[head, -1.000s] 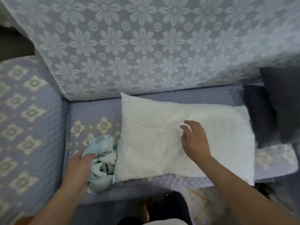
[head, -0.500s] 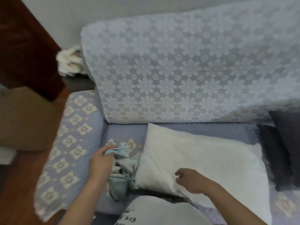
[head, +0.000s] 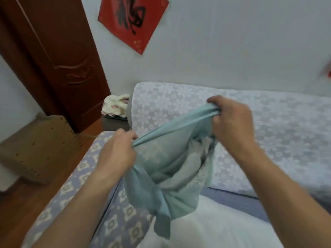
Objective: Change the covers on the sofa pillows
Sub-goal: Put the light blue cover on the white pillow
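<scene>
Pale teal cover (head: 172, 169), white pillow (head: 206, 226), lavender floral sofa throw (head: 268, 126), red wall hanging (head: 132, 20)

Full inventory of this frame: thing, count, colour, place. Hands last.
pillow cover: 1, pale teal, held up in front of the sofa
pillow: 1, white, on the sofa seat, below the cover
sofa: 1, blue-grey with white flower pattern, centre and right
door: 1, dark red-brown, left
wall sign: 1, red with black lettering, on the wall
cardboard box: 1, brown, on the floor, left
fluffy bundle: 1, cream, beside the sofa back
left hand: 1, grips the cover's edge
right hand: 1, grips the cover's bunched edge, higher
</scene>
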